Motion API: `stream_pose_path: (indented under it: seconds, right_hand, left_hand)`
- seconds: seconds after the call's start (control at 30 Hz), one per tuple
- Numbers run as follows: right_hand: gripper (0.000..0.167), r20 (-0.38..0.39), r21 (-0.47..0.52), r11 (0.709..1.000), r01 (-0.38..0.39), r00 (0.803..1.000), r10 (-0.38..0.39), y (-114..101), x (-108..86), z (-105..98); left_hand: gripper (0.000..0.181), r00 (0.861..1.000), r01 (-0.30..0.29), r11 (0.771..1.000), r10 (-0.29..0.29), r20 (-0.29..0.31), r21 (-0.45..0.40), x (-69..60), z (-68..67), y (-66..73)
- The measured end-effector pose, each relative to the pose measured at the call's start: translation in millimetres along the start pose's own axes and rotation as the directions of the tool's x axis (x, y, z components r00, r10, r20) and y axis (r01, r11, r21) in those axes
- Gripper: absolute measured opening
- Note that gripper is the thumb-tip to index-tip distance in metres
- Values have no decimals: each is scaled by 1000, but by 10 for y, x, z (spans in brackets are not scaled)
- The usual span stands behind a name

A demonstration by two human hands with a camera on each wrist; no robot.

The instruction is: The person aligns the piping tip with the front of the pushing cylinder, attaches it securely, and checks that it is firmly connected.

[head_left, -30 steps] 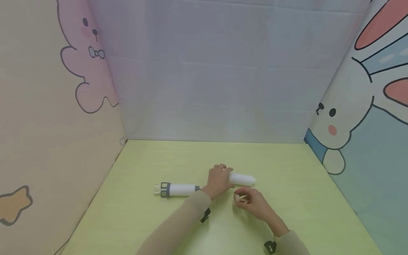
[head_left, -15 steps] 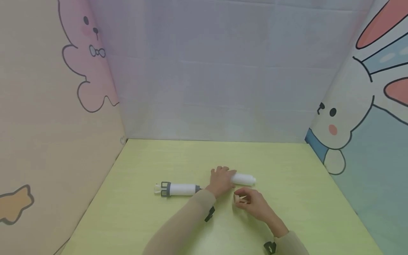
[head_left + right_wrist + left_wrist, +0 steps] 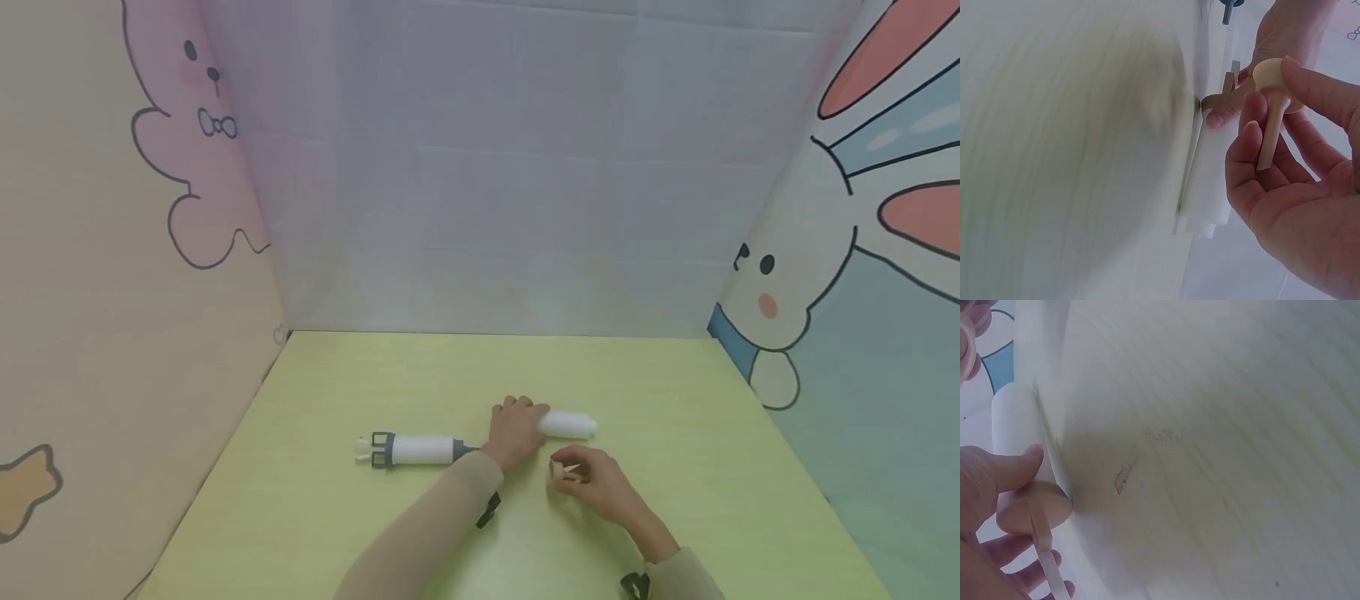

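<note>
My left hand point(image 3: 514, 435) grips a white cylinder point(image 3: 567, 425) lying on the table, its thumb along the near side. In the left wrist view, the cylinder's beige end point(image 3: 1016, 515) has a narrow flat strip point(image 3: 1040, 531) standing out from it. A short white neck point(image 3: 1200, 227) marks the far end. Beside it, my right hand point(image 3: 606, 485) pinches a small beige piece point(image 3: 1269, 76) between thumb and fingers. This piece has a rounded head and a slim stem, and is apart from the cylinder. Part of the cylinder is hidden under the left hand.
Left of the hands lies a white tube point(image 3: 422, 450) with grey fittings, a forked grey frame and a pale tip at its left end. The yellow-green table point(image 3: 300, 533) meets cartoon-printed side walls point(image 3: 780, 333) and a plain pale back sheet point(image 3: 480, 208).
My left hand has shifted slightly to the right and nearer on the cylinder. The right hand keeps its pinch on the beige piece, almost still. The head view has turned slightly.
</note>
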State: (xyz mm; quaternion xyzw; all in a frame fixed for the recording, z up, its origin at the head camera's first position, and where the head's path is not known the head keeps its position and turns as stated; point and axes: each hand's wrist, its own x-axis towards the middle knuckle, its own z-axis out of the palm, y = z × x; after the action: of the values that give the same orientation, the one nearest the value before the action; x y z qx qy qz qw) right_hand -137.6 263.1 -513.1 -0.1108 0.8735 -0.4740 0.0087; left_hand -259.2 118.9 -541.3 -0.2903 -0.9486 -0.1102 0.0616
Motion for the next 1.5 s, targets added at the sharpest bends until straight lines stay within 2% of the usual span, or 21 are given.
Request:
stream_pose_path:
  seconds: [0.37,0.67,0.8,1.07,1.3,1.5]
  right_hand:
    - [31,-15,3,1000,21,1000,-21,-31,3,-61]
    - [31,-14,-40,999,35,999,-36,-15,6,-114]
    - [30,-14,-62,997,34,999,-35,25,15,-133]
    - [33,-32,-35,999,29,999,-30,14,17,-173]
    - [34,-41,-39,999,25,999,-26,33,10,-192]
    - [33,-77,-60,998,-14,997,9,61,7,-204]
  left_hand:
    - [42,998,-12,999,10,-54,-32,-34,-164,-18]
    - [42,995,-31,999,27,-98,-37,-92,-163,-89]
    - [43,995,-40,998,35,-96,-50,-117,-203,-109]
    - [45,997,-22,997,17,-69,-79,-148,-389,-149]
    - [47,996,-22,992,10,-94,-127,-197,-441,-194]
    - [47,995,-28,990,14,-102,-136,-278,-522,-228]
